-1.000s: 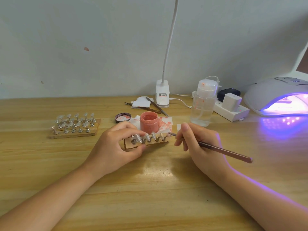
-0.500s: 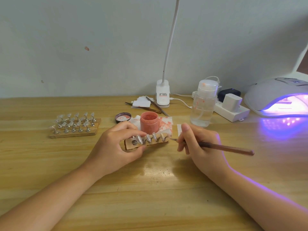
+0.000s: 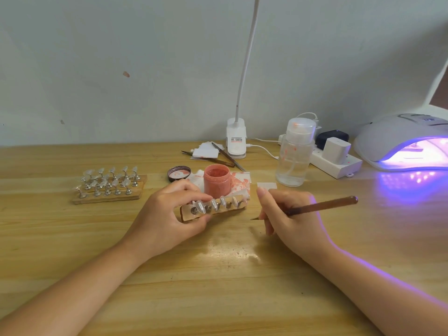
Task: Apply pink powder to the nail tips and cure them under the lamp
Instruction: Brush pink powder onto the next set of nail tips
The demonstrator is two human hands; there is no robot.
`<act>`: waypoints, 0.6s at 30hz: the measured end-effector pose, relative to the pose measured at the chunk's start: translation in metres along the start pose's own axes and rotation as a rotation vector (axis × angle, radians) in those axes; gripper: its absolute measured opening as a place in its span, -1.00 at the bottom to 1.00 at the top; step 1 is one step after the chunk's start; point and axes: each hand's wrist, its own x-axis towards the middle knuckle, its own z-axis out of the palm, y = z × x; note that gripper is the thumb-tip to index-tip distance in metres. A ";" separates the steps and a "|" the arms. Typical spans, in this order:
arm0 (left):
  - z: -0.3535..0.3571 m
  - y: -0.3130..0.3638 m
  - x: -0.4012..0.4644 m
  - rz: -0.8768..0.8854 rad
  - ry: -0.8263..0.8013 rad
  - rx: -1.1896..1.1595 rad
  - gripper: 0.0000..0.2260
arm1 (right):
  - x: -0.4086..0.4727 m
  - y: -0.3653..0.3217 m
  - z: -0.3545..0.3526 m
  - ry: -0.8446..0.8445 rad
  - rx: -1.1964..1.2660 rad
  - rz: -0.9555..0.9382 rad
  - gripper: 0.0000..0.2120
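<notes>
Head view: left hand (image 3: 167, 219) is gripping the strip (image 3: 213, 207) lying left-to-right, while right hand (image 3: 291, 221) is pinching the brush (image 3: 320, 205), tip just right of it.

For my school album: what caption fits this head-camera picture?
Left hand holds nail strip; right hand holds brush beside it.

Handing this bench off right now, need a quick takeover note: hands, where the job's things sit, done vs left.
Left hand grips the near nail tip holder, four clear tips on it.
Right hand holds the brush, tip off the holder, above the table.
Open pink powder jar just behind the holder, lid to its left. Second holder far left. Curing lamp lit, far right.
Done: no pink visible on any tip.
Left: powder the tips, cure them.
</notes>
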 end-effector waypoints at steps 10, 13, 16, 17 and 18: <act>-0.004 -0.001 0.002 -0.230 -0.040 -0.111 -0.67 | 0.004 -0.005 -0.001 0.135 -0.001 0.108 -0.95; -0.007 -0.001 0.002 -0.324 -0.088 -0.169 -0.69 | 0.006 -0.002 -0.001 0.087 -0.037 0.120 -0.94; -0.009 -0.001 0.002 -0.352 -0.135 -0.190 -0.67 | 0.006 0.000 -0.001 0.046 -0.072 0.133 -0.96; -0.010 -0.001 0.002 -0.359 -0.148 -0.177 -0.67 | 0.006 0.001 -0.001 0.034 -0.082 0.136 -0.97; -0.010 -0.002 0.003 -0.371 -0.163 -0.166 -0.68 | 0.006 0.003 -0.001 0.024 -0.084 0.138 -0.98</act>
